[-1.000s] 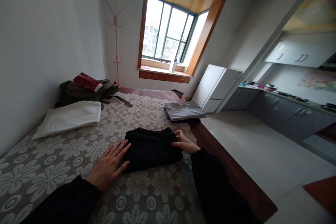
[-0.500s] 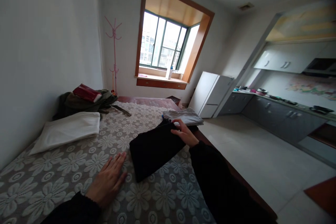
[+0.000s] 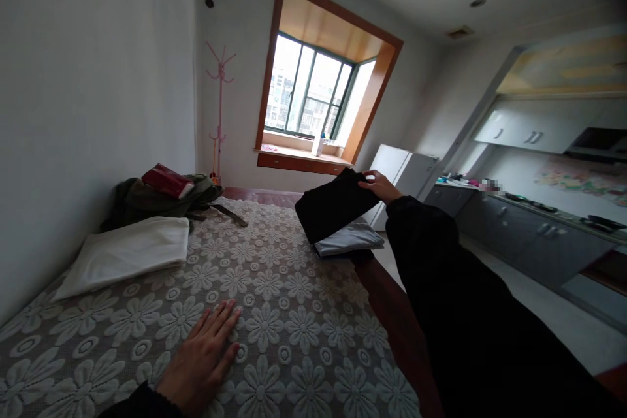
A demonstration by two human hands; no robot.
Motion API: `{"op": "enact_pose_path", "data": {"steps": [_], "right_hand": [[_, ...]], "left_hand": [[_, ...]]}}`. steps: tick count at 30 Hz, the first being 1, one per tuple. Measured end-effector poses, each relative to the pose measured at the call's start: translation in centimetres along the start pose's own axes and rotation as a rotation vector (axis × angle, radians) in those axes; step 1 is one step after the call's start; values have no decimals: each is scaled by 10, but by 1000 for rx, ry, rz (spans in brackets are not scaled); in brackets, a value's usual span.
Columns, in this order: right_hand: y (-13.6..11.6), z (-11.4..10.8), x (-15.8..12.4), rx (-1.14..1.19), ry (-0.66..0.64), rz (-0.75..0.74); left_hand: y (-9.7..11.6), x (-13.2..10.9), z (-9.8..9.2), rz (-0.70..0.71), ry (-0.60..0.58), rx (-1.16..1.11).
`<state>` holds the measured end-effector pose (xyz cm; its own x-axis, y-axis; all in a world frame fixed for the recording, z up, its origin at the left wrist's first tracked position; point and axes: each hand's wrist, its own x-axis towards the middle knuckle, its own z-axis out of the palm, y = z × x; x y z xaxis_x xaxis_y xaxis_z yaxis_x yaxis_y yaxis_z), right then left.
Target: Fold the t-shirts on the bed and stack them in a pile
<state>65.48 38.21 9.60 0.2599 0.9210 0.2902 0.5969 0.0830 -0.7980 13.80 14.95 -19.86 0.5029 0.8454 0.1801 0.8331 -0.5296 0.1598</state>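
Note:
My right hand (image 3: 381,187) grips the edge of a folded black cloth (image 3: 333,204) and holds it raised, tilted, above a folded grey cloth (image 3: 350,239). The grey cloth lies near the right edge of the flower-patterned bed cover (image 3: 264,323), with something dark under it. My left hand (image 3: 203,349) rests flat on the cover in the lower middle, fingers stretched out, holding nothing. A folded white cloth (image 3: 130,251) lies on the left side of the cover.
Behind the white cloth sits a dark green bag (image 3: 130,199) with a red item (image 3: 167,181) on top. A pink coat rack (image 3: 220,111) stands by the window. A white fridge (image 3: 411,173) and grey kitchen cabinets (image 3: 519,222) are at the right.
My right hand has lifted the black cloth off the cover and moved it away from me, over the grey cloth. My left hand has stayed nearly in place. The view has tilted up slightly.

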Motion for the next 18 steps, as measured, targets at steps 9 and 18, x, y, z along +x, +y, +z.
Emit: {"op": "enact_pose_path", "data": {"steps": [9,18], "right_hand": [[149,14,-28,-228,209,182],[113,19,2,-125,85,-139]], "left_hand": [[-4,-3,7,39,96,34],[-9,-4,18,55,145,9]]}}
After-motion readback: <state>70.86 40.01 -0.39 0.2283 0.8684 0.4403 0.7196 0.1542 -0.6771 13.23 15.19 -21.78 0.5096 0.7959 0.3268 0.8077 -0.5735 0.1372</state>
